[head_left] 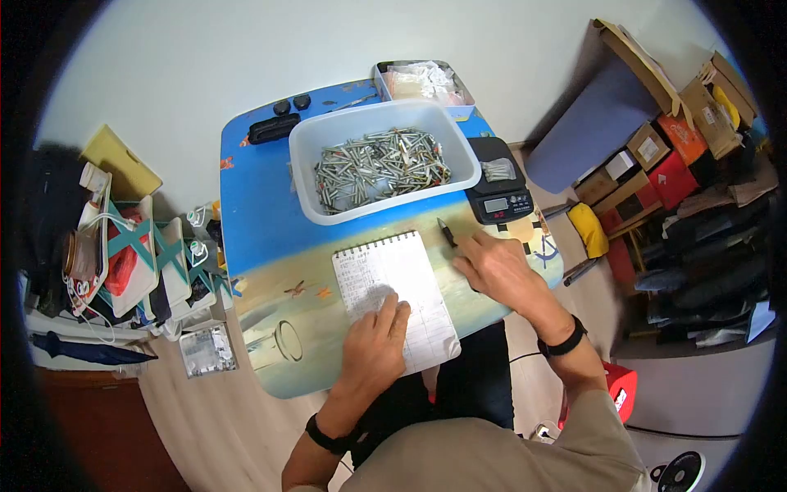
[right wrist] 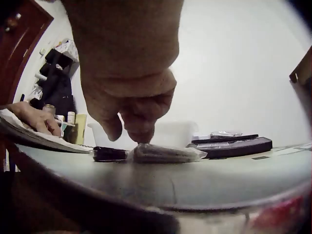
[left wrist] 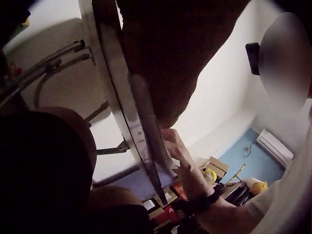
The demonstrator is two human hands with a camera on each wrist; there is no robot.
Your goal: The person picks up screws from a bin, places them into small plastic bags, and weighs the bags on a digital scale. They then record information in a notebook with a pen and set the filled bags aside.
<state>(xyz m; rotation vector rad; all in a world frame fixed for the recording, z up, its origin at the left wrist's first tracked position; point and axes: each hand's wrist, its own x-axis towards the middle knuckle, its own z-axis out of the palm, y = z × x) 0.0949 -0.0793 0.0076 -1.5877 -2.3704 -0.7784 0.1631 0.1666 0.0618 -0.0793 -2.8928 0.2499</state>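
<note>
My left hand rests on a spiral notebook with handwritten lines, its fingertips on the page. Over the table to the notebook's right is my right hand, bent downward, beside a dark pen partly hidden by it. In the right wrist view, the fingertips of my right hand touch or hover just over a clear packet, with a black object beside it. A white tub of metal screws or bolts stands behind, and a black scale carries a small bag.
A bin of plastic bags and a black case sit at the table's back. Left of the table is a cluttered rack; cardboard boxes and a blue roll are at the right.
</note>
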